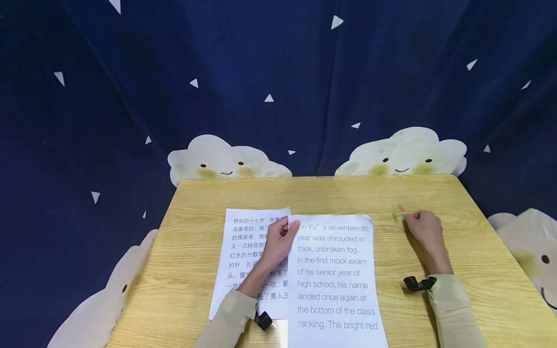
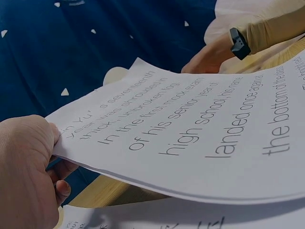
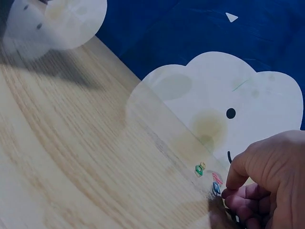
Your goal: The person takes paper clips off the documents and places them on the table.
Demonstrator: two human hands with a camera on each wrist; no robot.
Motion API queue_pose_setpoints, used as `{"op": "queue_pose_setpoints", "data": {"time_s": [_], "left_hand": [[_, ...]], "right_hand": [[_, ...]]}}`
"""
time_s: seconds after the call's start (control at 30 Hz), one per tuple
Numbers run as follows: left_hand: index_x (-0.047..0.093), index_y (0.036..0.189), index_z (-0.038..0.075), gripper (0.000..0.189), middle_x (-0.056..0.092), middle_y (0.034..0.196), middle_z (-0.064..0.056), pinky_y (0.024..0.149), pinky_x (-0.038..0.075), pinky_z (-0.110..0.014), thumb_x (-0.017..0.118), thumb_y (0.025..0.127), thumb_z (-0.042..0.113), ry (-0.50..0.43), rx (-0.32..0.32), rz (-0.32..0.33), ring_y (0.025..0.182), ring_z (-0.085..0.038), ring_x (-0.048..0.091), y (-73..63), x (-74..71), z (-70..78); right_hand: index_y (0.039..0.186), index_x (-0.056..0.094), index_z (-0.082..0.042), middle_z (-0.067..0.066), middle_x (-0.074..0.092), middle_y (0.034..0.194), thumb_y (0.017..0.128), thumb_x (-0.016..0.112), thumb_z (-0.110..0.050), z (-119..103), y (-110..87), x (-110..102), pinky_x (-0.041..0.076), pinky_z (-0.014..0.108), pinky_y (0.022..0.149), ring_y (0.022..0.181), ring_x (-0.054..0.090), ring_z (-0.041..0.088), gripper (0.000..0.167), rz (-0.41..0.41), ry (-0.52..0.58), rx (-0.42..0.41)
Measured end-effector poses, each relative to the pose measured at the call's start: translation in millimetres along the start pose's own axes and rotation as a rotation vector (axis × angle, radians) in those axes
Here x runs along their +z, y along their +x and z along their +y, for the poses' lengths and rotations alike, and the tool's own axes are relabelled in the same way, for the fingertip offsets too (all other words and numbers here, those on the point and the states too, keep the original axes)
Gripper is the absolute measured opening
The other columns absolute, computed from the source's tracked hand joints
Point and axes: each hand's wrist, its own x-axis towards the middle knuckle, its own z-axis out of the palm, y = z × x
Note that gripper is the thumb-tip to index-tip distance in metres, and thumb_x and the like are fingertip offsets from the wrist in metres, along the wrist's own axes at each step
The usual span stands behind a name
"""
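My left hand (image 1: 278, 240) pinches the top left corner of a sheet of paper with English print (image 1: 332, 275), thumb on top and fingers beneath. In the left wrist view this sheet (image 2: 176, 124) bows upward, its near edge raised over another sheet. That one, with Chinese print (image 1: 243, 251), lies to the left, partly covered by the hand and the English sheet. At the right, my right hand (image 1: 425, 229) has thumb and forefinger together on a small blue paper clip (image 3: 217, 187), other fingers curled. Close by are a green paper clip (image 1: 394, 217) and a pink paper clip (image 1: 401, 208).
Everything lies on a wooden table (image 1: 196, 198) with rounded far corners. Behind it hangs a dark blue curtain (image 1: 243, 72) with white triangles and smiling clouds. A black camera is strapped to each wrist over a beige sleeve (image 1: 454, 309).
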Motion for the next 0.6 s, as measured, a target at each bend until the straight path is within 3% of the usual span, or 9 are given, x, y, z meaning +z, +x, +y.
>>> {"op": "queue_pose_setpoints", "data": {"time_s": [0.17,0.33,0.6], "left_hand": [[0.073,0.099,0.001,0.029,0.065,0.070,-0.008,0.051,0.043,-0.019,0.064,0.106,0.028,0.010,-0.007,-0.001,0.056,-0.010,0.055,-0.2,-0.3,-0.5],[0.072,0.098,0.002,0.029,0.065,0.070,-0.004,0.052,0.044,-0.019,0.063,0.107,0.028,0.009,0.000,0.003,0.057,-0.009,0.055,-0.4,0.0,-1.1],[0.067,0.087,-0.003,0.031,0.059,0.066,-0.003,0.050,0.039,-0.017,0.066,0.105,0.023,0.001,-0.014,0.039,0.055,-0.007,0.051,0.2,1.9,-2.4]], "right_hand": [[0.083,0.065,-0.003,0.005,0.059,0.068,0.099,0.056,-0.024,-0.6,0.4,-3.2,0.040,0.033,0.055,0.065,0.052,0.023,0.029,-0.004,-0.013,0.025],[0.093,0.067,0.001,0.012,0.065,0.079,0.098,0.056,-0.021,-3.0,1.1,-4.7,0.042,0.032,0.058,0.073,0.056,0.026,0.026,0.017,-0.013,0.022],[0.101,0.068,0.003,0.015,0.067,0.083,0.101,0.054,-0.018,-17.7,-1.1,-0.7,0.041,0.029,0.056,0.066,0.053,0.021,0.025,0.081,0.044,-0.090]]}}
